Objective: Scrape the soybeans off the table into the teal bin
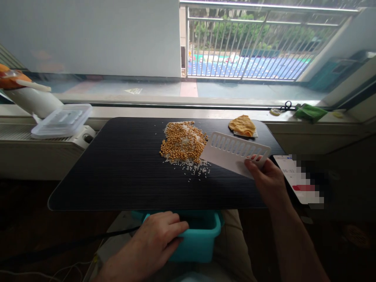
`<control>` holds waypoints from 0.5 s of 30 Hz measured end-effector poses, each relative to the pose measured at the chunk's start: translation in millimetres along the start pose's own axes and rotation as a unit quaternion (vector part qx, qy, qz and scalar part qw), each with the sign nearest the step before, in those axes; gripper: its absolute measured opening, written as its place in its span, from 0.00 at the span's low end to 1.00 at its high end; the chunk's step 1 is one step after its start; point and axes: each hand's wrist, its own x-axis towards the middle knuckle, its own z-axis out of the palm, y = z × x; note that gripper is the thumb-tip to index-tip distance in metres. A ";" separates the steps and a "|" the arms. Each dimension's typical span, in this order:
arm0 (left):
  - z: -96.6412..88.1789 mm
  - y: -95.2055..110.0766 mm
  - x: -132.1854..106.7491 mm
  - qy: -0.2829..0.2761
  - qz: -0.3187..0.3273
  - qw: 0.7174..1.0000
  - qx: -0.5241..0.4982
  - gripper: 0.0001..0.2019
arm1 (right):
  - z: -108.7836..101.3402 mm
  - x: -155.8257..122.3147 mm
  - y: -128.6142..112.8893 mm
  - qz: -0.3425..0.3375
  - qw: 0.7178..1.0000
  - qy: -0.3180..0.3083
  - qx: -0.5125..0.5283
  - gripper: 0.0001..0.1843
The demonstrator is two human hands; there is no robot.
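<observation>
My right hand (266, 178) grips a white slotted plastic scraper (233, 152) by its right corner, with its left edge resting beside a pile of yellow beans mixed with white rice grains (182, 144) on a black ribbed table (123, 172). Loose rice lies scattered just in front of the pile. My left hand (157, 239) is below the table's near edge, fingers curled over the rim of a teal plastic tub (202, 239) on my lap.
A yellow cloth (242, 125) lies at the table's back right. A phone (296, 178) sits off the right edge. A clear lidded box (62, 120) rests on the left ledge by a white-and-orange object (23, 92). Scissors (285, 106) and a green cloth (310, 112) lie on the sill.
</observation>
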 end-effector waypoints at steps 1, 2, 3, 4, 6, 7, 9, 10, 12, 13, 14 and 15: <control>-0.3 1.8 2.1 -0.004 0.001 1.000 -0.001 0.10 | 0.5 2.8 0.5 0.000 1.000 -0.001 -0.004 0.14; -0.5 3.3 3.8 -0.006 0.002 1.000 -0.001 0.10 | 0.9 4.7 1.1 0.000 1.000 -0.007 -0.006 0.14; -0.6 4.5 5.0 -0.008 0.003 1.000 -0.003 0.10 | 1.1 5.9 1.7 0.001 1.000 -0.013 -0.004 0.14; -0.7 5.3 5.8 -0.011 0.002 1.000 -0.004 0.10 | 1.3 6.4 2.4 0.003 1.000 -0.019 -0.002 0.14; -0.7 6.3 6.5 -0.013 -0.002 1.000 -0.005 0.10 | 1.5 6.1 3.5 0.006 1.000 -0.029 0.007 0.14; -0.7 6.4 6.6 -0.015 -0.002 1.000 -0.004 0.09 | 1.6 5.6 3.7 0.008 0.999 -0.033 0.013 0.14; -0.5 6.2 6.4 -0.016 -0.001 1.000 -0.003 0.09 | 1.6 4.2 2.9 0.011 0.999 -0.043 0.020 0.14; -0.4 6.0 6.4 -0.016 0.000 1.000 -0.003 0.09 | 1.4 3.4 1.9 0.013 0.999 -0.047 0.020 0.14; -0.2 5.4 6.5 -0.015 0.002 1.000 -0.003 0.09 | 0.8 2.1 -0.5 0.013 0.999 -0.049 0.014 0.15; -0.1 5.1 6.6 -0.016 0.002 1.000 -0.004 0.09 | 0.5 1.7 -1.5 0.012 0.999 -0.048 0.010 0.15; -0.1 4.8 6.8 -0.015 0.003 1.000 -0.004 0.09 | 0.1 1.5 -2.1 0.009 0.999 -0.045 0.008 0.15; -0.1 4.6 7.0 -0.013 0.002 1.000 -0.003 0.09 | -0.2 1.5 -2.2 0.006 0.999 -0.043 0.006 0.15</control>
